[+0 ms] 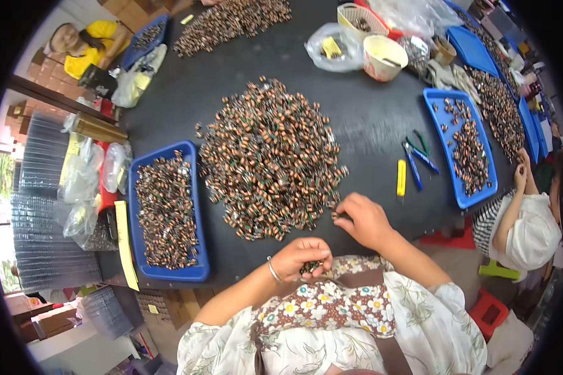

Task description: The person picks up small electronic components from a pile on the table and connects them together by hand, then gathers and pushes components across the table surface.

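Note:
A large heap of small coils [269, 162], banded in copper and dark tones with bits of green, lies on the black table [375, 119] in front of me. My left hand [301, 257] is at the table's near edge, its fingers curled around several of these coils, which show partly below the fingertips. At the heap's near right edge, my right hand [361, 219] has thumb and forefinger closed on one small coil [336, 215]. To the left of the heap stands a blue tray [201, 253] filled with the same coils.
Right of the heap lie blue-handled pliers [413, 165], a green-handled tool [421, 142] and a yellow cutter [401, 178]. Another blue tray [463, 201] holds fewer coils. A white tub [383, 62] stands farther back. Co-workers sit at the right [528, 225] and far left [103, 47].

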A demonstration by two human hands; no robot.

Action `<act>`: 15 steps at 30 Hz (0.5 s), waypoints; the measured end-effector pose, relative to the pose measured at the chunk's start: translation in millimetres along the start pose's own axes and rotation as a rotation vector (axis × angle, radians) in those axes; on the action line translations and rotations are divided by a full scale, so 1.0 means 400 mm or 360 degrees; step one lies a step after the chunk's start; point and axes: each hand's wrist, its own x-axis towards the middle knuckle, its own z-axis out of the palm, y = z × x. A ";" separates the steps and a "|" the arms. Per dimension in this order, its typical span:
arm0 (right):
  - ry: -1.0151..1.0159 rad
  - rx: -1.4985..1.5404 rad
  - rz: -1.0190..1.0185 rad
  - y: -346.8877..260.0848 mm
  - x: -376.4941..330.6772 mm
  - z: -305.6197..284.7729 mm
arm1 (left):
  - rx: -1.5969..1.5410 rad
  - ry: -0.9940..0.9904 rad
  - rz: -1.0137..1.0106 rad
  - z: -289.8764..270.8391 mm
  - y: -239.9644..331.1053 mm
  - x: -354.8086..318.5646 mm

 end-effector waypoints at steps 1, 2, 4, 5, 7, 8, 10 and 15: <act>-0.0134 0.0122 0.0060 -0.009 0.001 -0.017 | -0.0003 0.0070 0.0003 0.008 0.008 -0.006; -0.0269 0.0242 0.0121 -0.020 0.007 -0.034 | -0.0016 0.0158 0.0039 0.021 0.023 -0.012; -0.0365 0.0342 0.0037 -0.038 0.004 -0.057 | -0.0032 0.0241 0.0073 0.036 0.029 -0.017; -0.0473 0.0447 -0.0036 -0.043 0.006 -0.064 | -0.0017 0.0323 0.0090 0.037 0.031 -0.016; -0.0474 0.0437 -0.0217 -0.056 0.007 -0.063 | -0.0008 0.0405 0.0101 0.036 0.026 -0.013; -0.0532 0.0541 -0.0211 -0.070 0.012 -0.065 | 0.0077 0.0434 0.0074 0.033 0.025 -0.011; -0.0644 0.0733 -0.0137 -0.076 0.017 -0.061 | 0.0138 0.0475 0.0076 0.030 0.017 -0.014; -0.0213 0.0125 0.0049 -0.072 0.052 -0.046 | 0.0169 0.0619 0.0235 0.031 0.005 -0.027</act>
